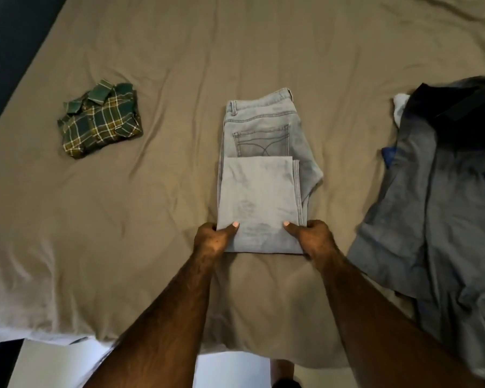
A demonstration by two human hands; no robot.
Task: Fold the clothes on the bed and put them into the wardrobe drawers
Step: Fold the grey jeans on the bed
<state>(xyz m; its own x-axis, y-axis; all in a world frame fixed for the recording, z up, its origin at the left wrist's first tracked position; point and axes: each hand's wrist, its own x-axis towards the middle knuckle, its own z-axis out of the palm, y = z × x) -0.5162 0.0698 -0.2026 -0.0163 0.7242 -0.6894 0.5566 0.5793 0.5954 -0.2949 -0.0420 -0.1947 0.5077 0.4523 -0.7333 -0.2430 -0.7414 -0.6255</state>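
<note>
Well out to the left of my fingers and farther up the bed [165, 65], I am seeing a folded plaid shirt [100, 125] lying on the brown sheet. My left hand [212, 238] is pinching the near left corner of the jeans [261, 175], thumb on top of the denim and the other fingers curling under the edge. The jeans are lying between my two hands, legs folded up over the seat, waistband at the far end, back pocket showing just beyond the folded cuff. My right hand [314, 238] is gripping the near right corner the same way, thumb on top. Right of those fingers, a loose pile [437, 191] of grey and dark clothes is sprawling, apart from the jeans.
</note>
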